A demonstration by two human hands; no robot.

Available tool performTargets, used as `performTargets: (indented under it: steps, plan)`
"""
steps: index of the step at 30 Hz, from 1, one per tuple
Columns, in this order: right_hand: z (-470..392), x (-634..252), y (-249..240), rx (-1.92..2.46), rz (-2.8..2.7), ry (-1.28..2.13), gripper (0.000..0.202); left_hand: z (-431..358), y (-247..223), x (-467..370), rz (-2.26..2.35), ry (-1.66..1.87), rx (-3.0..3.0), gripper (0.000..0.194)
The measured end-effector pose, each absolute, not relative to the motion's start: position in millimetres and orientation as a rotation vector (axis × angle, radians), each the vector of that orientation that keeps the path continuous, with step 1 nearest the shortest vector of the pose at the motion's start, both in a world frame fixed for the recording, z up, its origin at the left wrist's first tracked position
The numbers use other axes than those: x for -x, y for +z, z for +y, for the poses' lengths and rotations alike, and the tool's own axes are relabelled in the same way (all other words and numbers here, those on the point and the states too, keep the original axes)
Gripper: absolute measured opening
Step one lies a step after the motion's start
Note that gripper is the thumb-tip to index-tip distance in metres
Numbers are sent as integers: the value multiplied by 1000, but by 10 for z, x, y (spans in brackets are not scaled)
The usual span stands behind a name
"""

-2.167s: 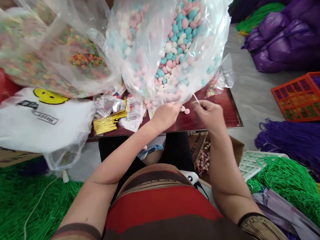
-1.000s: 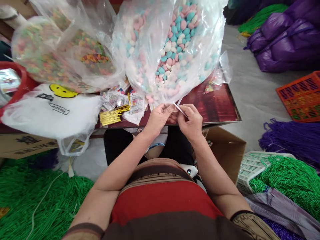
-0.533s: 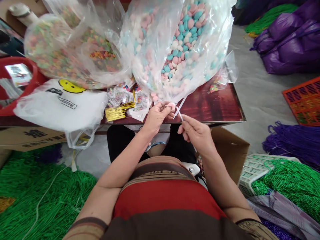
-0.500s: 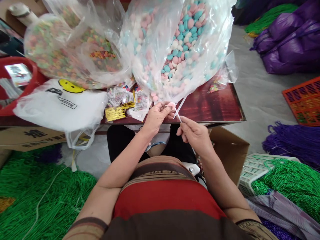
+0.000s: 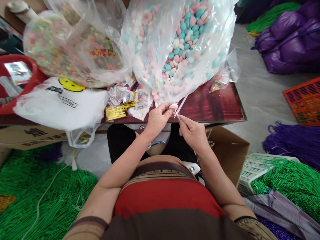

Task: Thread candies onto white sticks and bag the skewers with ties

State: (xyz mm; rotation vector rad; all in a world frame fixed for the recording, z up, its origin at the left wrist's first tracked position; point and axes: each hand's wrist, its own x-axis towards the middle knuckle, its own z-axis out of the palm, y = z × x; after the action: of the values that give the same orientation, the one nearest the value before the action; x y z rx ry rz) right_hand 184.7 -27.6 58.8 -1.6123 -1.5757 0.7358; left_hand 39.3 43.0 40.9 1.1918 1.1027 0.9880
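My left hand [image 5: 160, 117] pinches a round pink candy [image 5: 173, 106] between thumb and fingers at the front edge of the dark red table [image 5: 215, 105]. My right hand [image 5: 192, 130] is closed on a thin white stick [image 5: 177, 115], whose upper end meets or lies close against the candy; the exact contact is too small to tell. Behind my hands stands a big clear bag of pink, blue and white candies [image 5: 180, 50]. More white sticks [image 5: 183, 103] lie on the table beside the bag. Gold twist ties [image 5: 116, 112] and small printed packets [image 5: 142, 101] lie left of my hands.
A bag of multicoloured candies [image 5: 57, 50], a white plastic bag [image 5: 62, 106] and a red basin [image 5: 37, 75] are at the left. A small candy bag [image 5: 220, 81] lies at the right. An open cardboard box [image 5: 227, 150] and a white basket [image 5: 252, 170] stand below.
The pink candy has tilted and shifted slightly right in my left hand. My right hand has moved slightly left, with its fingers closer together round the stick.
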Motion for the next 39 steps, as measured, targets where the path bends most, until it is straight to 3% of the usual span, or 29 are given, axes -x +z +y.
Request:
performTargets:
  steps: [8,16,23,29,35,39]
  plan:
    - [-231,-1820,587,1623,-1497,795,37,320,418,-384,1284,975,-1620,21]
    - [-237,-1743,552,1480,-1302,1239,49,428,446,-252,1379,1032,-1674,26]
    - [-276,-1704,477,1472,-1290,1138,44,449,393,-195,1407,965,-1970,34]
    - [-79,-1682,404,1467,-1295,1137,45,442,296,-199,1226,970,-2185,29]
    - [37,-1720,421,1421,-1263,1268,45,463,276,-202,1222,995,-2117,30]
    - [25,-1750,420,1485,-1387,1115,43,442,218,-275,1228,985,-2117,29]
